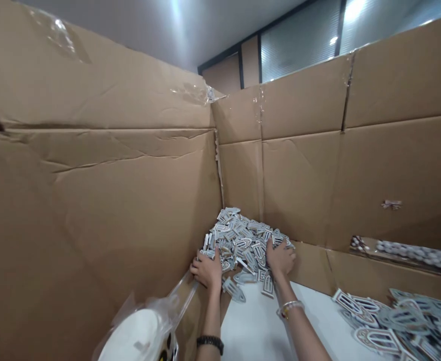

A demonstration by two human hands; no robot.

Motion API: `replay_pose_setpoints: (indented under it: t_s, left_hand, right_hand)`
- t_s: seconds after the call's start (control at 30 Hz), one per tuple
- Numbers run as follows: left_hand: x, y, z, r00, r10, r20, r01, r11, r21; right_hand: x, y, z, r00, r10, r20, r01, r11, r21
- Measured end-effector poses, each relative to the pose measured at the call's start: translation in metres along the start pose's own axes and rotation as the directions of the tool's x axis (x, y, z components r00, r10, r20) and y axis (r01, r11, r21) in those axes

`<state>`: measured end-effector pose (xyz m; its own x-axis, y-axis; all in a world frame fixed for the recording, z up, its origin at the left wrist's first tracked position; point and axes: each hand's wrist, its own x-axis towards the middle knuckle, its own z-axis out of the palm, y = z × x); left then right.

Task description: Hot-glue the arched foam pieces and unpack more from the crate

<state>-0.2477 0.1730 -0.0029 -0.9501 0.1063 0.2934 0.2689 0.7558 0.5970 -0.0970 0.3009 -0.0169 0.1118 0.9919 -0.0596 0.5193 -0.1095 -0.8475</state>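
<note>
A heap of small flat pieces, pale grey and white with arched slots cut in them, fills the corner between two cardboard walls. At the heap's left side, my left hand rests against the pieces with its fingers apart and thumb up. My right hand cups the right side, fingers spread and touching the pieces. Neither hand shows a piece gripped in it, though some fingertips are hidden among them. A few loose pieces lie in front of the heap, between my wrists.
Tall cardboard walls stand left and behind. A second pile of similar pieces lies at the right on the white surface. A white round object in clear plastic is at the lower left. A strip of white beads runs along the right wall.
</note>
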Motion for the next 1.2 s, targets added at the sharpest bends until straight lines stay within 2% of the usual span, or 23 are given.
replay_pose_setpoints:
  t_s: [0.17,0.27,0.4,0.6,0.87,1.2]
  left_hand:
    - [0.023,0.004,0.000,0.991,0.002,0.135,-0.007,0.999,0.033]
    - [0.024,0.012,0.002,0.990,-0.030,0.140,0.023,0.998,0.051]
    - [0.016,0.026,0.006,0.992,-0.043,0.122,0.039,0.999,0.033]
    - [0.020,0.040,0.010,0.979,0.073,0.191,-0.058,0.995,-0.082]
    - [0.034,0.045,0.018,0.938,0.128,0.323,-0.020,0.949,-0.316]
    - [0.023,0.053,0.025,0.891,0.276,0.360,-0.051,0.850,-0.525]
  right_hand:
    - [0.029,-0.001,-0.006,0.989,0.140,-0.052,-0.144,0.988,-0.063]
    - [0.042,-0.002,-0.006,0.980,0.175,-0.092,-0.182,0.980,-0.079]
    - [0.052,-0.003,-0.005,0.990,0.128,-0.052,-0.131,0.989,-0.070]
    - [0.064,-0.006,-0.003,0.995,0.088,0.044,-0.090,0.995,0.032]
    - [0.050,-0.015,0.007,0.978,-0.020,0.206,-0.023,0.978,0.207]
    - [0.025,-0.017,0.011,0.974,-0.011,0.225,-0.073,0.929,0.364]
